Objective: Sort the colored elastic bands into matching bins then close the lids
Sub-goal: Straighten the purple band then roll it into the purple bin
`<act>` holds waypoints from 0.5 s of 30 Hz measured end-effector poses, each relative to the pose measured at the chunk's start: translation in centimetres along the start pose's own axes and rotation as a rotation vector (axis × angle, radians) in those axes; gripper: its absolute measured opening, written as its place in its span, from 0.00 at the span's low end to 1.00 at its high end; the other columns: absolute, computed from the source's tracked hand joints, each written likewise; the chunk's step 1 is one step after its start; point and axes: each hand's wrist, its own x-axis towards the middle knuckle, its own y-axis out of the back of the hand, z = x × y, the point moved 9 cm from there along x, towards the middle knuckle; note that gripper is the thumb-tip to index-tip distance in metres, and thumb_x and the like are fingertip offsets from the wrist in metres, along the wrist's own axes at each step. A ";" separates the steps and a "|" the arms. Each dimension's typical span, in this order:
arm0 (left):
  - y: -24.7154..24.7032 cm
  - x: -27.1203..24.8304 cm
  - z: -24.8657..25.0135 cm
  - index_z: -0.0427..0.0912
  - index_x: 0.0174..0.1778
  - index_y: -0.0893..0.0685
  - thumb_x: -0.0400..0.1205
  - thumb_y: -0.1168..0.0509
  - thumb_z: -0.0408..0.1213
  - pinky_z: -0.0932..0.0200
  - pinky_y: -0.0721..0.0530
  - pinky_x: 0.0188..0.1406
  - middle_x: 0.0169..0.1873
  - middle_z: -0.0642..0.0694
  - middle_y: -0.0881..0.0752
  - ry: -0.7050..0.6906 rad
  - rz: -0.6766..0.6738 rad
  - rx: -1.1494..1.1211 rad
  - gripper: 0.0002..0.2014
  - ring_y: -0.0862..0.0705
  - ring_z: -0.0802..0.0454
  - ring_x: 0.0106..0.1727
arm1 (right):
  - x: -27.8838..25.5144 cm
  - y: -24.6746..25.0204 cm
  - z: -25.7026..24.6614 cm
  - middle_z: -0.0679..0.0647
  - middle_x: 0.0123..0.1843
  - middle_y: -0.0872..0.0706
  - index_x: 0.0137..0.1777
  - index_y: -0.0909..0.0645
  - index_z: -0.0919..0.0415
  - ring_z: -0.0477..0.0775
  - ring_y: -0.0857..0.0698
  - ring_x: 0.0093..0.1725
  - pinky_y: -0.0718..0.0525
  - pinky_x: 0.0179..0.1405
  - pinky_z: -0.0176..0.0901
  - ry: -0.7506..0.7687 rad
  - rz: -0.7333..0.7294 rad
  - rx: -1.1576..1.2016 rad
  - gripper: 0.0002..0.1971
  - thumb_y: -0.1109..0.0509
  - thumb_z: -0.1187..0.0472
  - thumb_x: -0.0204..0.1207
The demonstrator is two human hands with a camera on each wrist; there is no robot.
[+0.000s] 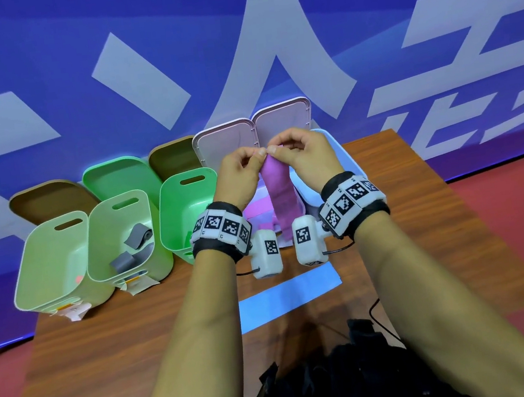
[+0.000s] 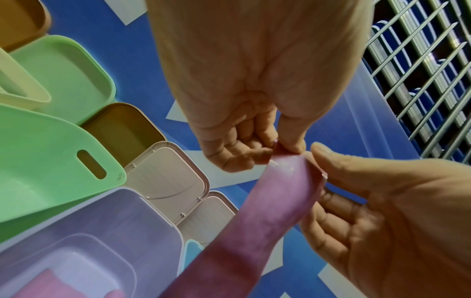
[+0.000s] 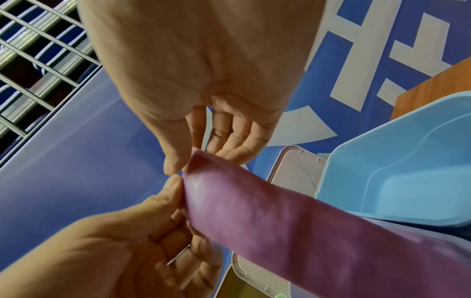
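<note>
A purple elastic band (image 1: 277,189) hangs upright over the lilac bin (image 2: 114,211). My left hand (image 1: 257,154) and right hand (image 1: 276,150) both pinch its top edge, side by side, above the bins. In the left wrist view the left hand (image 2: 282,150) nips one corner of the band (image 2: 275,201) between thumb and fingers. In the right wrist view the right hand (image 3: 193,159) holds the other corner of the band (image 3: 254,211). A pink band (image 2: 51,282) lies inside the lilac bin. A light blue band (image 1: 289,297) lies flat on the wooden table (image 1: 107,349).
From the left stand two pale green bins (image 1: 51,263), the second (image 1: 120,235) holding grey bands, then a green bin (image 1: 186,214), the lilac one and a blue bin (image 3: 395,161). Brown, green and pink lids (image 1: 227,140) lean against the blue wall. Black cable and gear (image 1: 357,368) lie near the front edge.
</note>
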 end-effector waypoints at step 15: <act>0.5 0.2 -0.8 0.40 0.37 0.19 0.86 0.37 0.49 0.53 0.20 0.41 0.32 0.45 0.20 0.040 -0.002 -0.010 0.18 0.23 0.51 0.36 | 0.9 -0.8 1.1 0.53 0.42 0.10 0.45 0.11 0.57 0.51 0.12 0.46 0.12 0.58 0.50 -0.009 -0.016 -0.045 0.04 0.26 0.65 0.77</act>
